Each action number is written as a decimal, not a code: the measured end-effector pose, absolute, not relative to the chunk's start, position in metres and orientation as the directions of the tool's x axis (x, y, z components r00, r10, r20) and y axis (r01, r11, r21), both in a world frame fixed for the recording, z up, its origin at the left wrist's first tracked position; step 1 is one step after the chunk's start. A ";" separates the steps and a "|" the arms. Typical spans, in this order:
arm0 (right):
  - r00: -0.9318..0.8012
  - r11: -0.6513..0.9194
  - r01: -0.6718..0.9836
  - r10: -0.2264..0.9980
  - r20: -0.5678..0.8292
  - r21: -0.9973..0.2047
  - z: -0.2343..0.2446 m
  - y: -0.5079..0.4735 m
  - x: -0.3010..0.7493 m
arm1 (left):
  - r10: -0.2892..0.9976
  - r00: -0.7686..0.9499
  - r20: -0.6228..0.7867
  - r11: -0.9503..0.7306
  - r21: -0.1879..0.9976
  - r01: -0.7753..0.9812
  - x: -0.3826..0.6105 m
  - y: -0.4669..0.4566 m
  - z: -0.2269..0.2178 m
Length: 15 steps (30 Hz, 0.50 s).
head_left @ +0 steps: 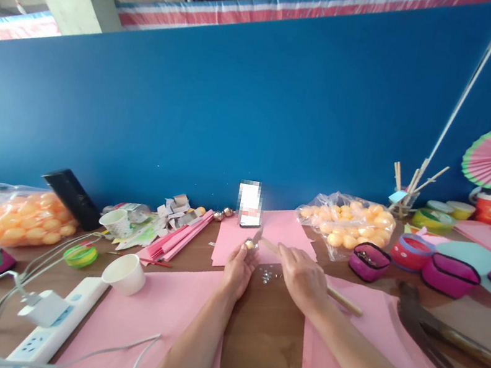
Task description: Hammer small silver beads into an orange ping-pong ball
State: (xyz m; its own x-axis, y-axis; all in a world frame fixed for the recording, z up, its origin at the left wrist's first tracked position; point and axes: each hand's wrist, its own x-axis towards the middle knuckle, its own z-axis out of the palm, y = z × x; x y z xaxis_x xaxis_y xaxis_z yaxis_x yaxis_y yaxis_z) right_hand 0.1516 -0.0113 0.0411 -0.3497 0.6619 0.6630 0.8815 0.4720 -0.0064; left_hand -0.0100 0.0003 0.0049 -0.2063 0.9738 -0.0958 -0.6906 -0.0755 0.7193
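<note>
My left hand (239, 271) is closed, its fingertips pinching a small shiny metallic piece (250, 244) with a pale yellowish spot; its exact kind is too small to tell. Facing it, my right hand (302, 278) is wrapped round a light wooden stick (346, 299). The stick's front end reaches toward the left fingertips, while its back end sticks out past my wrist. On the brown table between the hands lie several tiny shiny bits (267, 273). A propped phone (251, 207) with a white, blurred screen stands just beyond the left hand.
Pink paper sheets (176, 317) lie on both sides. A hammer (433, 328) and purple pouches (450, 275) are at right. Bags of orange balls (352, 221) stand on each side. A white cup (124, 274) and a power strip (56, 328) with cables sit at left. A blue partition (238, 114) rises behind.
</note>
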 end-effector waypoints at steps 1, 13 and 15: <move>-0.351 0.474 0.880 0.661 0.664 -0.007 0.041 -0.011 0.151 | 0.975 -0.202 -0.090 -0.079 0.714 -0.696 -0.010 0.000 0.005; -0.366 0.527 0.849 0.616 0.698 -0.020 0.041 -0.015 0.148 | 0.976 -0.211 -0.046 -0.123 0.687 -0.716 -0.010 0.000 0.006; -0.388 0.545 0.838 0.609 0.691 -0.009 0.040 -0.015 0.147 | 0.977 -0.211 -0.042 -0.125 0.687 -0.716 -0.010 -0.001 0.007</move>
State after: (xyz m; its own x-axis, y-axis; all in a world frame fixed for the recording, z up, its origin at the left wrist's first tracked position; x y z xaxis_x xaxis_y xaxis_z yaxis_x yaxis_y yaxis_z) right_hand 0.1466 -0.0152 0.0399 -0.3882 0.6093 0.6914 0.8385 0.5449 -0.0093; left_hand -0.0097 -0.0010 0.0073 -0.2109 0.9766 -0.0422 -0.7156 -0.1248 0.6873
